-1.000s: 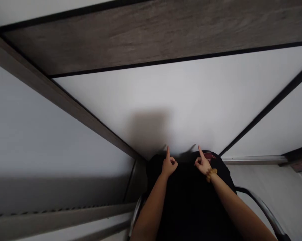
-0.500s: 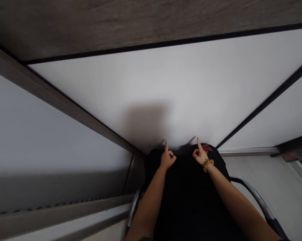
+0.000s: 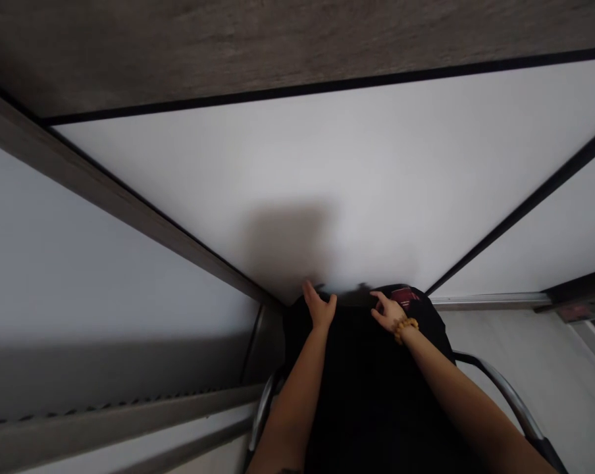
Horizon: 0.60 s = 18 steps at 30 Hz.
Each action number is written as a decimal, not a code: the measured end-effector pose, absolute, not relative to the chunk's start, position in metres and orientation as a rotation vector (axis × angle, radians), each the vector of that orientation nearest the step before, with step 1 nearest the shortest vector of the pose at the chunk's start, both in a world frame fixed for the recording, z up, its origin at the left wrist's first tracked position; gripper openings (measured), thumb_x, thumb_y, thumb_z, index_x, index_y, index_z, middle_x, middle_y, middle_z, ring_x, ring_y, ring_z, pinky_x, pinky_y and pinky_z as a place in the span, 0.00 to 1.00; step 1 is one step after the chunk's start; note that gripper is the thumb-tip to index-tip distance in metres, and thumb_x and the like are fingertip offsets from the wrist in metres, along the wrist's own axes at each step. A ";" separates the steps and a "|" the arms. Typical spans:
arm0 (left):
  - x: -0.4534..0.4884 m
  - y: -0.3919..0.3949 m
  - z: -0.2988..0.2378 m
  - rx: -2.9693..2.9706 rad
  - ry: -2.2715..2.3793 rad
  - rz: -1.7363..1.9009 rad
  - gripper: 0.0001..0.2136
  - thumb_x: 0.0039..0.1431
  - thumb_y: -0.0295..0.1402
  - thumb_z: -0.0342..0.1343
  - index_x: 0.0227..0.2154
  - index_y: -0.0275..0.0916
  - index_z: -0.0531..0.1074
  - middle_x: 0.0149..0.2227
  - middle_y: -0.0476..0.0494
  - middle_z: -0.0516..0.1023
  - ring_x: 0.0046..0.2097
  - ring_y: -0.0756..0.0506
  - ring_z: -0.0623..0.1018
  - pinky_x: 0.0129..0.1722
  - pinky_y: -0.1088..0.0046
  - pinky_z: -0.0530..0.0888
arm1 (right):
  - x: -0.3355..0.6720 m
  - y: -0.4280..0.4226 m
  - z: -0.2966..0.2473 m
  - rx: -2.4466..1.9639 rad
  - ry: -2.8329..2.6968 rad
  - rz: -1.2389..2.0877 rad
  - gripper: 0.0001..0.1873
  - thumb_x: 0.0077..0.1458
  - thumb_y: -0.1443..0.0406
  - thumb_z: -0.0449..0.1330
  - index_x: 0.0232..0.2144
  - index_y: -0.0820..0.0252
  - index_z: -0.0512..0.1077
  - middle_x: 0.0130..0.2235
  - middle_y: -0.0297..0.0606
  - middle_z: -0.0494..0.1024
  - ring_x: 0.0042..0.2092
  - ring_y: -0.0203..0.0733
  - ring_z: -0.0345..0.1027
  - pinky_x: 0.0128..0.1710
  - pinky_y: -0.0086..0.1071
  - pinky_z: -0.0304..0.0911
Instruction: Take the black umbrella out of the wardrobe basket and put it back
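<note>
Lower centre of frame: my left hand (image 3: 320, 308) and right hand (image 3: 388, 313) lie open and well apart, neither clamped, on the top edge of a soft black fabric bundle (image 3: 371, 382) bearing a dark red label (image 3: 403, 297), where even two-handed contact seems best.

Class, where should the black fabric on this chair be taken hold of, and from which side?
Probably at its rounded top edge, from the near side, with both hands: the left hand and right hand sit there, and the black fabric seems to curve over there, leaving a free lip to pinch.
</note>
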<state>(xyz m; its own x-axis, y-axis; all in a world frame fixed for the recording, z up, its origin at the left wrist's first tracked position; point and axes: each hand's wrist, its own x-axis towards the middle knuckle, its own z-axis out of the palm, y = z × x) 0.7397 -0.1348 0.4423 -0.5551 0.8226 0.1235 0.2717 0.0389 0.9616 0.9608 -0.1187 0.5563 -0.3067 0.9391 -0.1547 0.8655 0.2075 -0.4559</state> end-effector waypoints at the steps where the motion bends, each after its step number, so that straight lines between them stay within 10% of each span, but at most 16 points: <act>1: 0.740 -0.130 0.440 1.075 1.880 1.547 0.48 0.50 0.27 0.61 0.71 0.36 0.43 0.68 0.25 0.55 0.71 0.34 0.57 0.62 0.52 0.69 | 0.961 -0.119 0.555 -1.740 -2.306 0.682 0.32 0.53 0.62 0.60 0.61 0.54 0.66 0.34 0.33 0.76 0.33 0.40 0.69 0.37 0.33 0.65; 7: 0.738 -0.112 0.431 1.030 1.864 1.522 0.54 0.46 0.26 0.63 0.72 0.37 0.35 0.71 0.25 0.49 0.72 0.33 0.52 0.69 0.46 0.57 | 0.962 -0.120 0.548 -1.680 -2.159 0.436 0.47 0.54 0.59 0.56 0.72 0.60 0.45 0.51 0.48 0.70 0.34 0.41 0.69 0.44 0.43 0.72; 10: 0.731 -0.113 0.428 1.018 1.837 1.505 0.53 0.47 0.25 0.62 0.72 0.36 0.37 0.69 0.26 0.55 0.71 0.35 0.58 0.68 0.48 0.60 | 0.952 -0.118 0.549 -1.645 -2.138 0.142 0.48 0.55 0.58 0.56 0.73 0.59 0.42 0.62 0.55 0.59 0.50 0.53 0.70 0.49 0.50 0.71; 18: 0.713 -0.121 0.428 1.082 1.735 1.460 0.51 0.47 0.26 0.61 0.73 0.40 0.39 0.69 0.31 0.57 0.66 0.35 0.65 0.67 0.50 0.62 | 0.910 -0.112 0.548 -1.386 -2.486 -0.377 0.44 0.53 0.63 0.59 0.70 0.57 0.52 0.73 0.44 0.22 0.71 0.73 0.32 0.64 0.65 0.49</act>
<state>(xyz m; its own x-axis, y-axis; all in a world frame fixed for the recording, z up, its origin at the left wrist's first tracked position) 0.7130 -0.1212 0.4276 -0.4734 0.8796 0.0467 0.1964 0.0538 0.9790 0.9098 -0.1119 0.5484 -0.5059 0.7858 0.3558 0.8559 0.5085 0.0940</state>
